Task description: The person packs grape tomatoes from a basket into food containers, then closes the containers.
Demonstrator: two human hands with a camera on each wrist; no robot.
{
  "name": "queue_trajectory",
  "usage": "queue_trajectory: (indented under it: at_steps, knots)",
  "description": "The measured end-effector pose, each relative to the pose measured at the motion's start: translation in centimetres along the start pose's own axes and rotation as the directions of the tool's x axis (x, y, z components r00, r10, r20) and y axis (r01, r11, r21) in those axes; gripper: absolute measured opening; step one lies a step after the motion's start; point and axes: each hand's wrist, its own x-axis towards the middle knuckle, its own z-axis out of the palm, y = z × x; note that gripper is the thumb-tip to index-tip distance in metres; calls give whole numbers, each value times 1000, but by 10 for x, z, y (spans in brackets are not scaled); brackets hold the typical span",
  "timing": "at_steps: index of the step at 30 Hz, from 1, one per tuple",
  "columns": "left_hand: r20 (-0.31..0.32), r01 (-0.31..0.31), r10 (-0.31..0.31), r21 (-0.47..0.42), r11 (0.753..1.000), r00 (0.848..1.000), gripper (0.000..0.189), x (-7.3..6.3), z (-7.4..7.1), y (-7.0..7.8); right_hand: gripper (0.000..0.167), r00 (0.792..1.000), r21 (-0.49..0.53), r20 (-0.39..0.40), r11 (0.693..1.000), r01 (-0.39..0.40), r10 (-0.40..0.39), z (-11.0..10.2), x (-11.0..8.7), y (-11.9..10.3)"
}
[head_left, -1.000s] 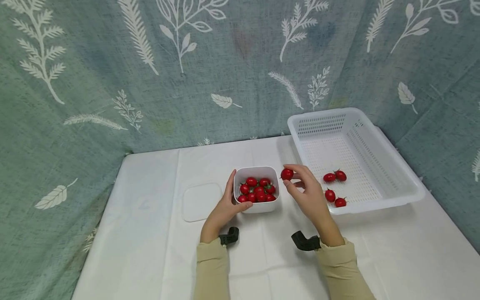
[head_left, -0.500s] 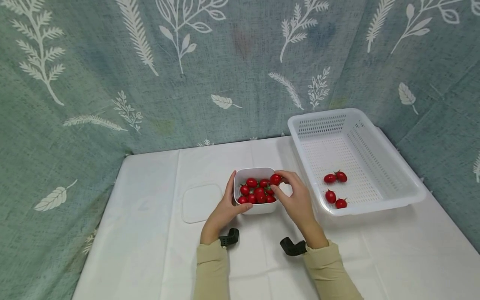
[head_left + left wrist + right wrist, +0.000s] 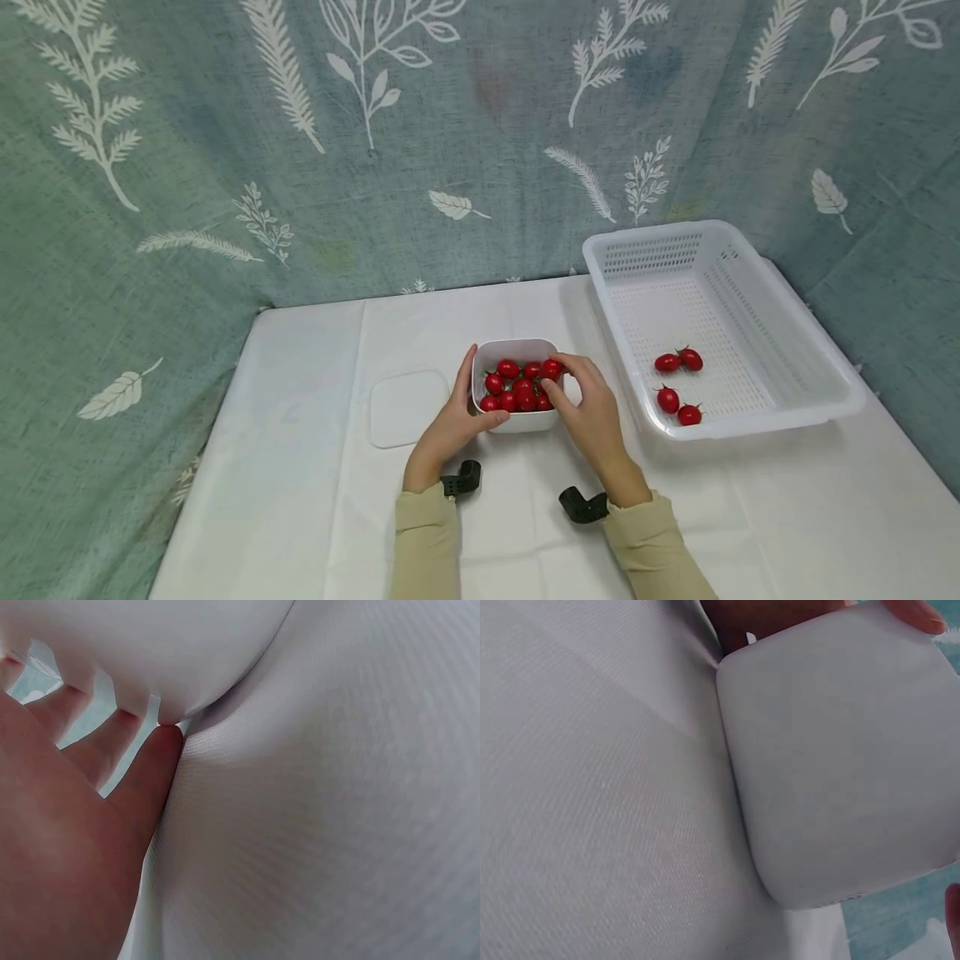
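A small white square container [image 3: 525, 423] of red cherry tomatoes [image 3: 522, 390] stands mid-table. My left hand [image 3: 444, 429] holds it from the left, thumb across the near side and fingers along the left wall. In the left wrist view, those fingers [image 3: 154, 761] lie against the container's pale wall [image 3: 172, 645]. With thumb and index finger, my right hand [image 3: 592, 410] pinches a cherry tomato [image 3: 551, 369] over the container's right corner, close to the others. The right wrist view has the container's plain outer wall [image 3: 840, 750], with a right fingertip [image 3: 953, 915] at the edge.
A large white perforated basket [image 3: 750, 429] stands to the right, with several cherry tomatoes [image 3: 667, 400] near its front left. Left of the container lies a flat, translucent square lid [image 3: 405, 408]. A leaf-patterned curtain [image 3: 465, 150] rises behind the white-covered table [image 3: 300, 467].
My right hand has carried the cherry tomato leftward from beside the container to over its right corner, then slightly lower. The left hand has kept its hold. The head view has shifted slightly.
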Motion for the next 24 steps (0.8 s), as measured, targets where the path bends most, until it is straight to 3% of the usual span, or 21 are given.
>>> queue_trajectory:
  at_steps: [10,20,24]
  knots:
    - [-26,-16,18,49,999,1000,95,7,-4,-26,37,998,-81,2,995,55,-56,5,-3,-1]
    - [-48,-8,10,47,999,999,95,10,-2,-26,48,999,-21,-20,999,43,-43,8,-2,1]
    - [-34,-11,12,31,999,999,95,9,-2,-22,40,999,-36,-18,998,44,-45,9,-2,2]
